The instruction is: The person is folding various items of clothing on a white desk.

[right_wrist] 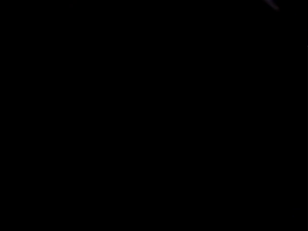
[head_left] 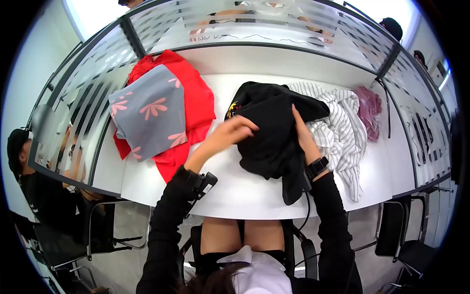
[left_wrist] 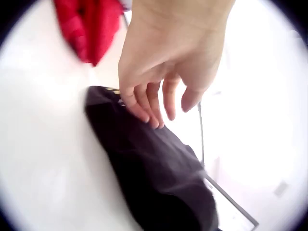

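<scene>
A bunched black garment (head_left: 269,127), with a bit of yellow pattern at its left edge, lies on the white table in front of the person. My left hand (head_left: 227,134) is over its left part, fingers loosely bent and thumb apart. In the left wrist view, that hand (left_wrist: 168,72) has its fingertips right at the edge of the black cloth (left_wrist: 149,154), with no fold between thumb and fingers. The right hand (head_left: 304,137) lies along the garment's right side, its visible fingers straight against the cloth. The right wrist view is almost wholly black.
A grey cloth with pink flowers (head_left: 149,115) lies on red fabric (head_left: 200,103) at the left. Right of the black garment are a striped white garment (head_left: 345,122) and a mauve cloth (head_left: 369,112). Partition panels (head_left: 313,56) border the table (head_left: 235,201).
</scene>
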`<state>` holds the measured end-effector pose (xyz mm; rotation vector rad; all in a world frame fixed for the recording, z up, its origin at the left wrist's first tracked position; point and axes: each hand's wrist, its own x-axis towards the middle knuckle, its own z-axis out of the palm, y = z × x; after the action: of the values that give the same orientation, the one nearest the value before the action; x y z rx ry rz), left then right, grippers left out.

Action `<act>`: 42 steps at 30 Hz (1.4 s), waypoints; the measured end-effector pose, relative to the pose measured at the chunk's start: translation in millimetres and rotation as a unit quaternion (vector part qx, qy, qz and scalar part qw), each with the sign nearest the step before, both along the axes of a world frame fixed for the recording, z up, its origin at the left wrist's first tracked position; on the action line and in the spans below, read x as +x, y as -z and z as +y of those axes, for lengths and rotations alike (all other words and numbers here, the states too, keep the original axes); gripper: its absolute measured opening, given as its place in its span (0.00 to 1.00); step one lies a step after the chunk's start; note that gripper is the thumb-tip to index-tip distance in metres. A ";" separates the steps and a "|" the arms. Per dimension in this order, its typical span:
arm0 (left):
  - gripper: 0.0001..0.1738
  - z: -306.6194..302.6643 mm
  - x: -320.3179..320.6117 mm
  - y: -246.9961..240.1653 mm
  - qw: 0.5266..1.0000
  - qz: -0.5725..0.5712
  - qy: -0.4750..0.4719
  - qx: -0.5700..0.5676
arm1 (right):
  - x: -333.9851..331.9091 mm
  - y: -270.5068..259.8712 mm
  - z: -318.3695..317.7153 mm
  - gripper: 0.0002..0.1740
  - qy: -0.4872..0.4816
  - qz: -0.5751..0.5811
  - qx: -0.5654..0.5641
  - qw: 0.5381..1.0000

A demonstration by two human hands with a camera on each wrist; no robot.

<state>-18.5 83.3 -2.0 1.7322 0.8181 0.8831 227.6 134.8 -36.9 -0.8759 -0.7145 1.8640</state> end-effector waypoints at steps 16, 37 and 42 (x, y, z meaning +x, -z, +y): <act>0.06 43.2 -31.4 62.1 0.961 -0.186 -0.125 -0.163 | 0.4 8.2 6.9 0.41 0.005 -0.137 0.095 0.986; 0.37 31.5 -30.3 48.3 0.993 -0.085 -0.060 -0.052 | -2.9 -2.3 5.7 0.39 0.007 -0.160 0.081 0.984; 0.39 27.2 -26.9 42.8 0.996 -0.049 -0.061 -0.034 | -3.1 -1.4 6.3 0.39 0.008 -0.154 0.088 0.984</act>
<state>-45.4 110.5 -44.8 1.5800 0.8854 1.0026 224.5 141.0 -35.5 -1.0620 -1.0434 1.6377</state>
